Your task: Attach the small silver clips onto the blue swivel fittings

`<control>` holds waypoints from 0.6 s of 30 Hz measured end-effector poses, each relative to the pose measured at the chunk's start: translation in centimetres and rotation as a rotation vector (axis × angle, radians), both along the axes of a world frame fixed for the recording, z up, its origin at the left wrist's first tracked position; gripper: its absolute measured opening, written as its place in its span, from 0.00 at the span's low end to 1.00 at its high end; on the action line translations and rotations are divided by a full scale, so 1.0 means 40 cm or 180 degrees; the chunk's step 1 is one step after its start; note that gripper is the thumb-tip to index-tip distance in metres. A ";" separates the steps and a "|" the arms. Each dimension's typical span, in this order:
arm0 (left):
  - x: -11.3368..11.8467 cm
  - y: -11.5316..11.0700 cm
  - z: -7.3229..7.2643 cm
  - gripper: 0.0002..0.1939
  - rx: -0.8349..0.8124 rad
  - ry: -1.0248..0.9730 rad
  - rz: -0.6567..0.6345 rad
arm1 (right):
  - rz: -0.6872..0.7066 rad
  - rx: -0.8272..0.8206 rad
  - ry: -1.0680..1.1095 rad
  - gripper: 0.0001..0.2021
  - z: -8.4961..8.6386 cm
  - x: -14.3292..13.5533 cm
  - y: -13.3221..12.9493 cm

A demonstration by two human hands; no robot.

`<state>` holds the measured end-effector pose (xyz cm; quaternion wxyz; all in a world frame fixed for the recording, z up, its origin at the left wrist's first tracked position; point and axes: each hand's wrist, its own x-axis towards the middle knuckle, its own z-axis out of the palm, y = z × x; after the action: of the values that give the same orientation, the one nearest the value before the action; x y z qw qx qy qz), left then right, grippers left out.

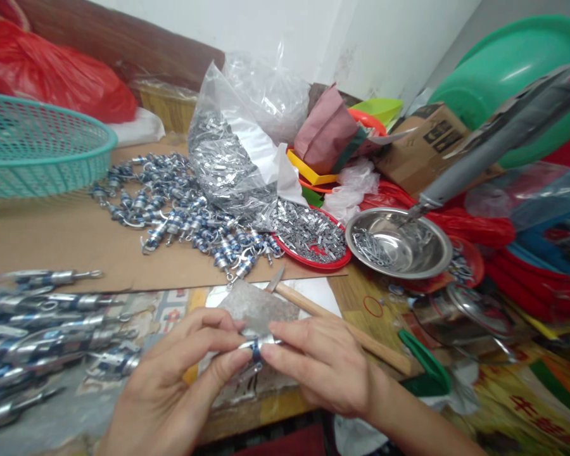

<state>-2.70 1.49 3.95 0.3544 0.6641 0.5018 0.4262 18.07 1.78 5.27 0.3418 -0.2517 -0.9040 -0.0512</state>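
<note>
The left hand (180, 373) and the right hand (330, 364) both held one small blue and silver fitting (255, 349), the left pinching its near end between thumb and fingers, the right gripping its other end with thumb and fingertips. The fitting was just above a grey metal block (259, 305), near the front edge of the wooden tabletop (266, 410). A hammer (346, 329) lay slantwise beside the block, its wooden handle running behind the right hand. More fittings (42, 316) lay side by side at the far left, and a loose pile (171, 206) of similar ones covered part of a cardboard sheet (52, 244). Touching the pile was a clear bag (225, 158) of small metal pieces; more pieces (304, 231) heaped a red plate (341, 258). Just right of the plate, a steel bowl (396, 253) held thin metal pins (373, 248), beneath a grey rod (494, 149). A turquoise basket (42, 149) stood behind, at left.
</note>
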 end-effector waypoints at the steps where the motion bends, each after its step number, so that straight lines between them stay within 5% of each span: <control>1: -0.001 -0.002 -0.002 0.03 -0.0180 -0.0040 -0.0028 | -0.0041 -0.0070 0.0081 0.11 -0.003 -0.003 -0.003; 6: 0.033 -0.026 -0.003 0.12 -0.1490 -0.1207 0.0325 | -0.0145 -0.0886 0.0679 0.11 -0.014 -0.023 -0.025; 11: 0.076 -0.044 -0.007 0.31 -0.1949 -0.1973 0.0555 | -0.0295 -0.1919 0.0705 0.06 0.003 -0.007 0.006; 15: 0.075 -0.037 -0.010 0.36 -0.2069 -0.1912 0.0483 | -0.2043 -0.1424 -0.0133 0.11 -0.005 0.084 0.147; 18: 0.067 -0.030 -0.012 0.39 -0.2216 -0.1956 0.0276 | -0.2659 -0.1303 -0.0517 0.17 -0.034 0.164 0.272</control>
<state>-0.01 0.31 3.47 0.6703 0.3270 0.5139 0.4239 24.61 12.66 3.89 0.1635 -0.6512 -0.7407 -0.0245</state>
